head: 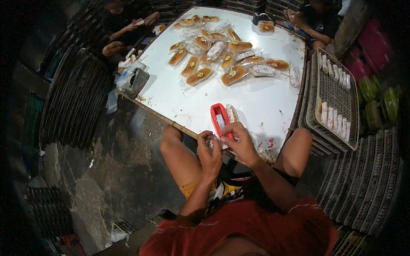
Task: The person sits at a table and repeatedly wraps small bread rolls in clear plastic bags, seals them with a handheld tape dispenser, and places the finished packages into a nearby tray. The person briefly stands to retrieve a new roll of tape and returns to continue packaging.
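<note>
My left hand [209,154] pinches a small, pale plastic-wrapped packet [224,146] at the table's near edge; fingers hide most of it. Close against it, my right hand [242,142] bends its thumb and forefinger towards the left fingertips. Whether a thin piece lies between the right fingers is too small to tell. Just beyond both hands stands a red tape dispenser [219,116] with a pale roll inside, its front end partly covered by the right hand. Along its right side lies a bread roll in a printed clear wrapper [231,112].
Several wrapped bread rolls [200,76] are spread over the white table [169,99]. A dark tape dispenser [141,84] sits at its left corner. To the right, stacked plastic crates [339,89] hold wrapped rolls. Two people, one with a visible forearm [120,33], sit across the far side.
</note>
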The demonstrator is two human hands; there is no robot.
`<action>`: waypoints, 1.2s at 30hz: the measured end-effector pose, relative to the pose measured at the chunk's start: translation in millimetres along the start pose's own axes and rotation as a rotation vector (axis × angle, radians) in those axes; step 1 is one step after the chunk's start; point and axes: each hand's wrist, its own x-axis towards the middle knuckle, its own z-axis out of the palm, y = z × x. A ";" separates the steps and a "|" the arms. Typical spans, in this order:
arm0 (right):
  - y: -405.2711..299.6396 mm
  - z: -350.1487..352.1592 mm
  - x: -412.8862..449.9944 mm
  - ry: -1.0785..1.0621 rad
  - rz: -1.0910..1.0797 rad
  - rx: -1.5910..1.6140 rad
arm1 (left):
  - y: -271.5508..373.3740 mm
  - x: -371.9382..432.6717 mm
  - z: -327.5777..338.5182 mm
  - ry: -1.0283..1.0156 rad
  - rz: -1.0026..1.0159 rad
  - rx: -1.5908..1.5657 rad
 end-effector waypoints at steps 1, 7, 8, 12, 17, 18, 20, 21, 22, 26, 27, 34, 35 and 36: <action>-6.4 0.1 -1.2 -0.008 -0.045 -0.005 | -1.9 -1.6 0.0 0.003 -0.023 -0.033; -6.7 -6.7 -12.8 -0.152 -0.191 -0.253 | 1.2 15.2 -13.3 -0.138 -0.198 -0.308; -4.5 -8.4 -13.4 -0.146 -0.177 -0.227 | 3.8 22.4 -16.5 -0.239 -0.252 -0.355; 2.1 -7.8 -8.9 0.180 -0.026 -0.266 | 6.6 44.2 -15.9 -0.524 -0.468 -0.294; 35.3 -13.9 16.4 0.303 -0.166 -0.484 | -25.6 83.2 35.8 -0.520 -0.305 -0.345; 50.8 -20.8 29.1 0.348 -0.005 -0.430 | -39.3 112.4 43.2 -0.580 -0.020 -0.095; 86.2 -41.0 49.8 0.382 0.196 -0.510 | -73.4 196.7 59.0 -0.481 0.044 0.238; 105.3 -46.3 57.9 0.388 0.174 -0.504 | -93.3 243.7 64.2 -0.331 0.320 0.297; 122.4 -51.8 64.0 0.407 0.214 -0.490 | -113.6 286.7 67.0 -0.186 0.401 0.447; 164.0 -53.1 70.7 0.308 0.350 -0.566 | -190.1 346.6 60.1 -0.098 0.090 0.937; 166.1 -51.8 69.1 0.201 0.424 -0.616 | -199.8 341.1 57.6 -0.117 -0.038 1.009; 109.0 -38.2 63.3 0.270 0.162 -0.772 | -129.9 272.9 21.6 -0.184 0.667 1.086; 96.2 -34.9 61.9 0.312 0.015 -0.685 | -110.8 255.4 17.8 -0.183 0.692 0.917; 83.9 -25.4 61.0 0.271 -0.011 -0.598 | -91.0 237.8 13.8 -0.249 0.568 0.687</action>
